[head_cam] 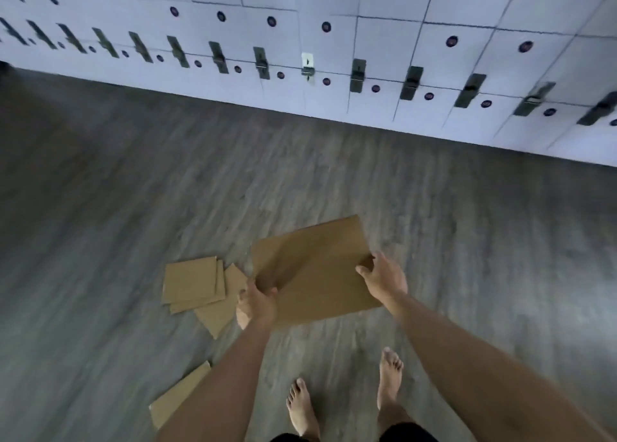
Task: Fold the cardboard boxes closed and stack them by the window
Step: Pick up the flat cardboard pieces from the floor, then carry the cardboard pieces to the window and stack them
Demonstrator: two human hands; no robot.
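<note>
cardboard, brown and flattened, forms the held box (pixel 317 268), which is off the floor and tilted in front of the person. left hand (pixel 257 303) grips its near left corner, fingers curled over the edge. right hand (pixel 384 276) grips the right edge, thumb on top and fingers wrapped round the side. both arms reach forward from the bottom of the view.

just left of the left hand, a loose pile of flat cardboard pieces (pixel 197 283) lies on the floor, overlapping at different angles; whether they are separate boxes or flaps cannot be told. further back toward the person on the same side, another flat cardboard piece (pixel 177 398) lies partly hidden by the left forearm. below the grip, two bare feet (pixel 389 380) stand on the grey wood-look floor (pixel 100 208). beyond the held box, well apart, a white wall of lockers (pixel 367 41) with dark latches and round locks runs across the top. the view is motion-blurred.
</note>
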